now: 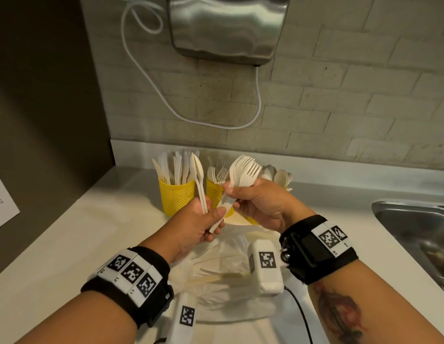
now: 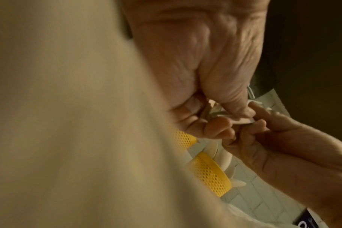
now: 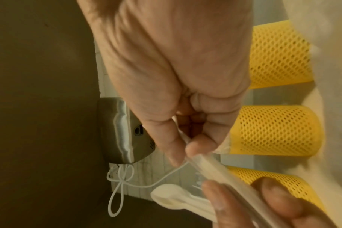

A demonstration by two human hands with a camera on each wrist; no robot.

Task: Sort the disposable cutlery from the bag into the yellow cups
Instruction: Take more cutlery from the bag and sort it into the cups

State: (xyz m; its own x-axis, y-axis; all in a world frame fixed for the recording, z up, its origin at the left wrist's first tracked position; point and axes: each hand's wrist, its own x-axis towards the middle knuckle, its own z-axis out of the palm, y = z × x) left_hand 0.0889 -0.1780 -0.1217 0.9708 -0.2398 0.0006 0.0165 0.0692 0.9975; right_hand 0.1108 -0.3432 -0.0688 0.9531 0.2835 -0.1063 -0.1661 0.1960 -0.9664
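My right hand (image 1: 232, 194) grips a bunch of white forks (image 1: 245, 167), tines up, in front of the cups. The fork handles (image 3: 215, 166) slant down to my left hand (image 1: 211, 216), whose thumb lies on their ends. That hand also holds white spoons (image 1: 198, 175) upright; their bowls (image 3: 172, 199) show in the right wrist view. Three yellow mesh cups stand at the back: the left cup (image 1: 176, 199) has knives, the middle cup (image 1: 214, 192) has forks, and the right cup (image 1: 253, 220) is mostly hidden behind my right hand, with spoons (image 1: 280, 176) sticking out. The clear bag (image 1: 223, 264) lies below my hands with some cutlery inside.
A steel sink (image 1: 414, 227) is sunk into the counter at the right. A metal hand dryer (image 1: 228, 26) with a white cable (image 1: 258, 100) hangs on the tiled wall above the cups. A dark panel bounds the counter on the left, with a sheet of paper (image 1: 2, 202).
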